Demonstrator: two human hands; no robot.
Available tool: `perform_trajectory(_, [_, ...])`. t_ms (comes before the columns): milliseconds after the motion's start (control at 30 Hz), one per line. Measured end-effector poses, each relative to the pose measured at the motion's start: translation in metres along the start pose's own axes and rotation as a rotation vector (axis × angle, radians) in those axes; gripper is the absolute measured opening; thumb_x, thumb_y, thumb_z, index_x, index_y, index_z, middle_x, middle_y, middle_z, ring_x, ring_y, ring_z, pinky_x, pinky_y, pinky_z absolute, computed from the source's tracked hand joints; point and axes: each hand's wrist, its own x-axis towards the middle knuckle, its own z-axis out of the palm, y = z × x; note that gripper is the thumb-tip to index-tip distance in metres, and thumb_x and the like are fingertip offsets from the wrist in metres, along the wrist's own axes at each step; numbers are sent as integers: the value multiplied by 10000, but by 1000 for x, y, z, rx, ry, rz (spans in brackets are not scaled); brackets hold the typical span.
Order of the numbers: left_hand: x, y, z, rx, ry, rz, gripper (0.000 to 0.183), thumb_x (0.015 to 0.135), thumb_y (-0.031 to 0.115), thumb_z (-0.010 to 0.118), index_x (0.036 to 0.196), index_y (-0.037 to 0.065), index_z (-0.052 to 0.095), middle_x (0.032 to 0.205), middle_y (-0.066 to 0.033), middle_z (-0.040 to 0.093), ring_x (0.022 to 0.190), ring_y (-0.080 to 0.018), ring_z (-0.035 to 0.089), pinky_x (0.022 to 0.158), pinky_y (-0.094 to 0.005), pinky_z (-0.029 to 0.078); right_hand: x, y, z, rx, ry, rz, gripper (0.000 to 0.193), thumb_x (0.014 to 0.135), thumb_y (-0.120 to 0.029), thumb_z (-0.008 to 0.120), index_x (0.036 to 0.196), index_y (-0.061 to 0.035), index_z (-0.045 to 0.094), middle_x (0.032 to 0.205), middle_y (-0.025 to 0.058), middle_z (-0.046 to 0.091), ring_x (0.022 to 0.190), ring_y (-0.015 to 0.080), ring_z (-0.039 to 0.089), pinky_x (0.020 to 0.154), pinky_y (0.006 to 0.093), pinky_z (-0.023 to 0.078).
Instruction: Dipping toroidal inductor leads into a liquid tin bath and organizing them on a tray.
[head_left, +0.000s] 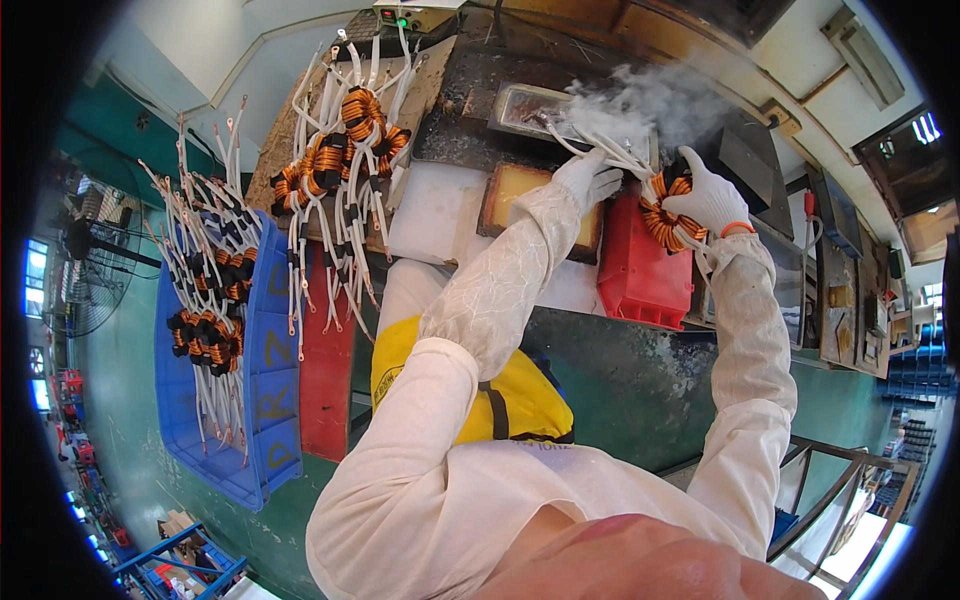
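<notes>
Above a red plastic bin (645,270), a toroidal coil (667,212) wound with copper wire is held up. My right hand (712,198), in a white glove, is closed on the coil's right side, its index finger pointing up. White-sleeved leads (612,150) run from the coil toward the upper left. My left hand (588,180), gloved too, is closed around these leads. Their far ends reach the rim of a rectangular metal-framed pot (535,110), where smoke (650,105) rises and partly hides them. A framed tray of yellowish material (512,195) lies beside my left wrist.
Several copper coils with white leads (325,165) are heaped on a board at the left. More coils (210,340) fill a blue crate (270,400) below them. A box with a green light (405,20) stands at the back. A fan (95,270) is far left.
</notes>
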Motion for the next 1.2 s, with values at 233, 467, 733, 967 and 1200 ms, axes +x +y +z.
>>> perform_trajectory(233, [1,0,0,10,5,-3,340,1044,278,529,1289,43,526,1292,-165,586,1182,-330,581,1050,-494,479,0,0,0,0,-7,7,944,641,-409,753,1491,-223,387,1061,248,709,988,428,692,852,470,551])
perform_trajectory(467, [2,-1,1,7,7,0,347,1047,287,525,1295,44,526,1304,-167,582,1190,-334,576,1061,-494,470,-1,-1,-3,-12,-29,9,962,671,-404,761,1521,-220,349,1077,246,707,1000,414,686,856,451,543])
perform_trajectory(733, [1,0,1,23,-1,-1,380,1046,292,525,1322,31,511,1335,-175,565,1218,-342,565,1085,-495,454,2,3,0,-11,-27,2,966,666,-412,761,1519,-220,350,1090,245,705,1011,414,684,861,451,541])
perform_trajectory(967, [1,0,1,25,-12,9,371,1045,290,529,1313,33,518,1322,-175,574,1211,-339,569,1075,-500,461,3,4,-1,10,-31,-1,968,663,-413,759,1518,-218,350,1102,248,702,1014,417,683,866,449,540])
perform_trajectory(1200, [2,0,-1,16,-10,13,357,1040,281,540,1299,36,523,1318,-173,577,1203,-337,574,1068,-502,467,3,4,0,22,-27,0,965,664,-414,761,1516,-217,352,1099,250,702,1016,424,681,870,450,539])
